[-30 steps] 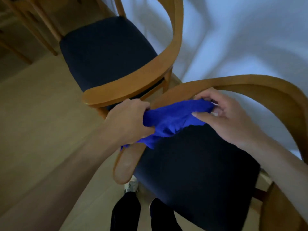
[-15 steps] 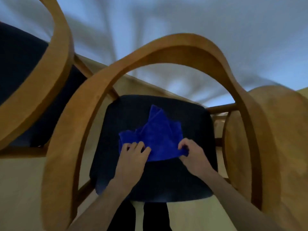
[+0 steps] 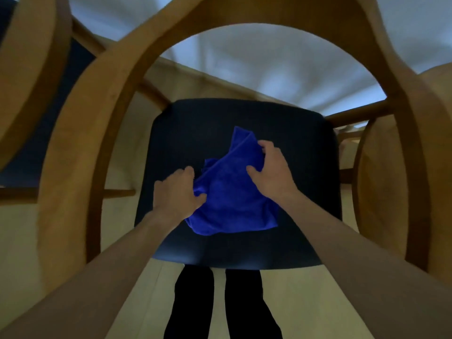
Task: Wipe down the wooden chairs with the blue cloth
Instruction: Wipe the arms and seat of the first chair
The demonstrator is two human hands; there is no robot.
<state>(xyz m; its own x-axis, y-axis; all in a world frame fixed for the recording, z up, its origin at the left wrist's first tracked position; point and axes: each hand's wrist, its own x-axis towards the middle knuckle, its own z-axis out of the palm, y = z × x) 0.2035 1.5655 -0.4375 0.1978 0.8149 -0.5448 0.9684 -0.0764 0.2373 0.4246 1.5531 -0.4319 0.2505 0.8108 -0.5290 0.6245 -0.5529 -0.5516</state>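
Pale wooden floor point(image 3: 305, 302) nearest, seen from above, with two black-trousered legs point(image 3: 220, 302) standing at the near edge of a dark padded chair seat point(image 3: 305, 167). On the seat's middle, a crumpled bright blue cloth point(image 3: 232, 196). Left hand point(image 3: 177, 192) at the cloth's left edge, fingers curled into its folds. Right hand point(image 3: 270, 170) gripping the cloth's far right side, thumb spread over the fabric. Around and beyond, the curved light-brown wooden chair frame point(image 3: 80, 148) arching over the seat; farther left, a second wooden chair point(image 3: 29, 64). Likely gathering the cloth; wiping of the wood seemingly not underway, how much done unclear.
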